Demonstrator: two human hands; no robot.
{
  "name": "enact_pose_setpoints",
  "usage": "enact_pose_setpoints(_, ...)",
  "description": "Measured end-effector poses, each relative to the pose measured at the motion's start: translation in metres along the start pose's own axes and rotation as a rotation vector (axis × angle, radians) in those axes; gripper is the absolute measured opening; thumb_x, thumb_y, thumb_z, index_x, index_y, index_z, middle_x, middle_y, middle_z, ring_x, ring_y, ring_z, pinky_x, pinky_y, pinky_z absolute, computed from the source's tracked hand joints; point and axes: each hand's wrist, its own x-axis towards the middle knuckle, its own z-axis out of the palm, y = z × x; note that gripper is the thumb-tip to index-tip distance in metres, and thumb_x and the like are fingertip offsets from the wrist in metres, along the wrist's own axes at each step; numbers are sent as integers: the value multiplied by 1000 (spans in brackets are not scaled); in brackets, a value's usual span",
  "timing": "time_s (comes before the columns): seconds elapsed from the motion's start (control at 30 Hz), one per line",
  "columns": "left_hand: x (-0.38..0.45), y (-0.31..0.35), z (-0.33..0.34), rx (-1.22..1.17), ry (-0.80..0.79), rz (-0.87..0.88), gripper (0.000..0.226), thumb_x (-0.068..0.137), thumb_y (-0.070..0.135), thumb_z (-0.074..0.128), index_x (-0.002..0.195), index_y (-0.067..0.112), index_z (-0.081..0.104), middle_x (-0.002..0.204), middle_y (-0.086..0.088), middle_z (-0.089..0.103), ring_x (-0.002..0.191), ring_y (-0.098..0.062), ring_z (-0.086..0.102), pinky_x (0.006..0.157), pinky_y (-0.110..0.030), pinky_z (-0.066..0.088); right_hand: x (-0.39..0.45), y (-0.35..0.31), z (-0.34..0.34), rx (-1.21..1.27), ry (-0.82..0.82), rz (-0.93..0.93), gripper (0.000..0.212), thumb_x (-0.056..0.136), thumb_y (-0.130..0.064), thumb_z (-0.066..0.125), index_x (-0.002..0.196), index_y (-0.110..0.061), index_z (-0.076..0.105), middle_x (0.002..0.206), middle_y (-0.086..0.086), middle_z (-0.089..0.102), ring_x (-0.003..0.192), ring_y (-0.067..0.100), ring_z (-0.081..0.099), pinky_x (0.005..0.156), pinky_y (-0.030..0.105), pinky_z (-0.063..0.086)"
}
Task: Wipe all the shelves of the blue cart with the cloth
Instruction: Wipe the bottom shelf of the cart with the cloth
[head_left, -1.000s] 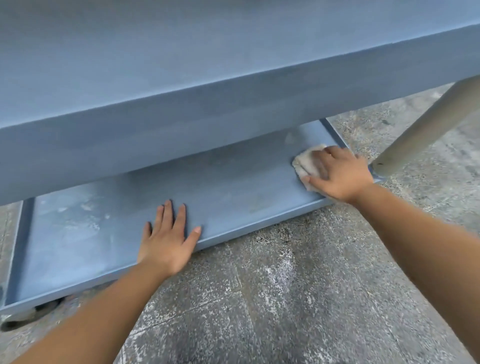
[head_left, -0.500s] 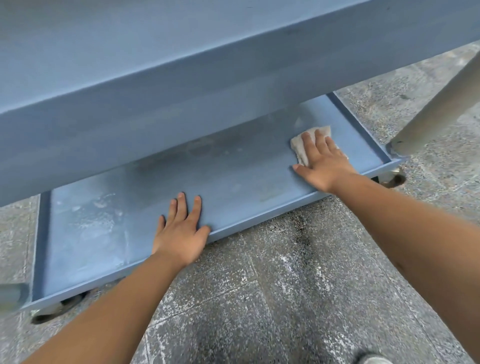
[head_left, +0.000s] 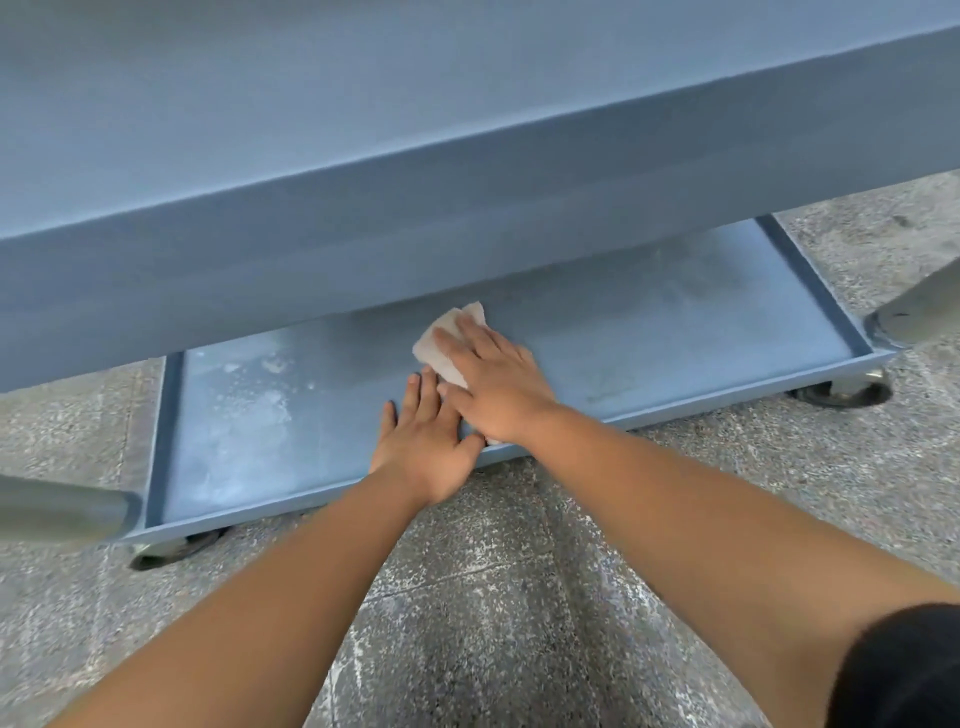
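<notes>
Both forearms reach out over the speckled floor (head_left: 493, 597) toward the cart's bottom shelf (head_left: 649, 332). The left hand (head_left: 423, 447) lies flat, fingers straight, over the shelf's front lip. Just beyond it and touching it, the right hand (head_left: 493, 384) presses the pale cloth (head_left: 447, 338) flat on the shelf near the middle, fingers extended. Whitish smears (head_left: 249, 410) mark the shelf's left part. An upper shelf (head_left: 415, 156) overhangs.

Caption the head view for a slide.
Right hand presses cloth on the cart's bottom shelf; left hand rests beside it.
</notes>
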Motion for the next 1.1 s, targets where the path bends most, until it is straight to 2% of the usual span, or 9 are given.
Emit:
enact_pose_setpoints(0.2,0,-3,1,12,18,12,79,90,67,19,150,31,-17,157,0,-31,145,-17,-26,117,-47,-10,-4,5,-9,-145,46,-48,56,98,-29,47,150,-35,28,161,5,22,129,33,35,102,44,31)
enact_pose_setpoints(0.33,2,-5,3,16,32,23,80,88,69,17,150,34,-18,158,1,-29,145,-17,-25,118,-47,-9,-11,38,-39,-175,78,-9,57,94,-12,50,149,-23,38,156,16,31,122,44,40,103,47,36)
enact_pose_setpoints(0.4,1,-7,5,13,48,23,80,87,70,16,151,34,-17,158,1,-29,145,-17,-25,118,-47,-9,-28,76,-62,-121,146,69,54,95,-18,55,147,-16,42,150,23,39,124,48,42,104,44,33)
enact_pose_setpoints(0.5,1,-6,2,-17,31,48,79,89,69,22,151,36,-14,158,2,-28,145,-16,-25,118,-46,-9,-74,140,-101,-22,320,384,70,85,-42,51,146,-11,39,138,25,48,123,44,46,102,46,38)
enact_pose_setpoints(0.57,0,-13,-4,-123,31,94,79,91,65,33,153,36,-7,160,4,-22,147,-14,-19,118,-41,-7,-96,164,-114,-59,390,561,77,77,-56,49,144,-19,39,139,22,43,125,44,43,102,53,39)
enact_pose_setpoints(0.63,-8,-35,-9,-231,115,117,76,94,60,37,154,33,0,162,5,-13,149,-13,-10,119,-35,0,-97,172,-111,-172,299,560,81,75,-65,46,146,-28,34,151,17,28,136,44,29,108,59,31)
enact_pose_setpoints(0.73,-31,-87,-8,-18,264,21,76,95,59,23,155,21,-2,162,-1,-14,149,-18,-11,120,-38,1,-80,166,-99,-178,153,499,87,82,-62,53,151,-29,14,162,13,9,144,41,21,111,58,25)
enact_pose_setpoints(0.87,-42,-104,0,80,192,-100,83,89,52,21,152,9,-13,161,-9,-21,147,-21,-21,118,-39,-8,-71,151,-88,-89,188,487,86,87,-43,61,152,-27,7,163,13,4,149,34,12,114,56,24)
enact_pose_setpoints(1.1,-39,-102,-5,63,104,-70,85,86,48,22,152,9,-14,160,-10,-21,148,-24,-17,119,-40,-3,-28,68,-43,-100,103,411,84,92,-44,53,154,-23,1,164,13,-4,149,37,8,116,53,23)
